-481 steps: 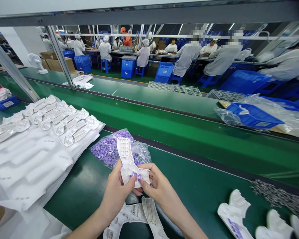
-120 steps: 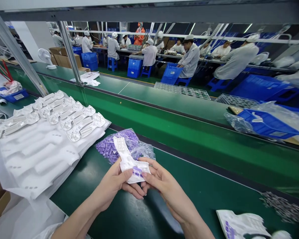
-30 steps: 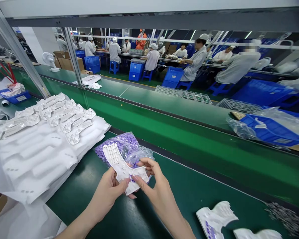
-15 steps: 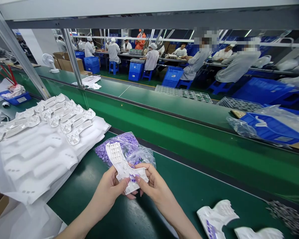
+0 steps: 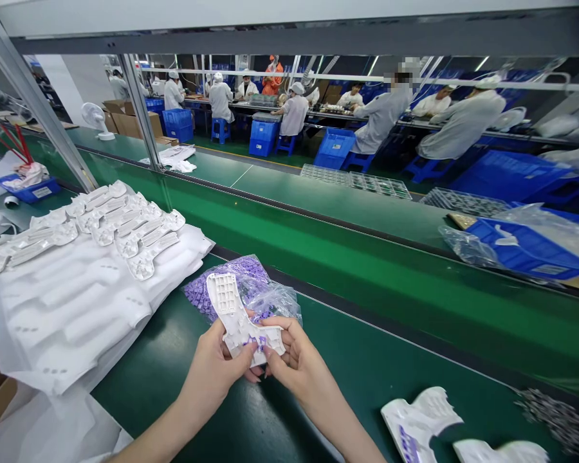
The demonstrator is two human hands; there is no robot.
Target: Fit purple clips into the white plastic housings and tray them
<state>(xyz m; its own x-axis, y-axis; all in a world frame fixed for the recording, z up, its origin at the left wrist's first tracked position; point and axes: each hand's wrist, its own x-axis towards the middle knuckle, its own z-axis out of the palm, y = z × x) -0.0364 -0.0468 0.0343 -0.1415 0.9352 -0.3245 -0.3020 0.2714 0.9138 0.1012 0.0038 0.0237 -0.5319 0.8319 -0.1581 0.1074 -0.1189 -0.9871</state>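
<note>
Both hands hold one white plastic housing half point(image 5: 231, 315), its ribbed inner side facing me and its gridded end pointing up and away. My left hand point(image 5: 219, 357) grips its left edge, with the thumb on the inner face. On the right edge, my right hand point(image 5: 294, 354) is closed, and its thumb presses close to small purple pieces point(image 5: 260, 343) seated in the housing. The fingers beneath are partly hidden. Just behind the housing lies a clear plastic bag of purple parts point(image 5: 255, 270).
White housings point(image 5: 145, 247) lie in rows on foam sheeting point(image 5: 87, 308) at left. More white housings point(image 5: 419, 418) are at the lower right, beside a pile of small dark metal parts point(image 5: 554, 418). A green ledge point(image 5: 318, 238) runs behind; people work at a far bench.
The housing has tilted slightly and risen a little in my hands. My thumbs have shifted a bit, showing more of the purple pieces.
</note>
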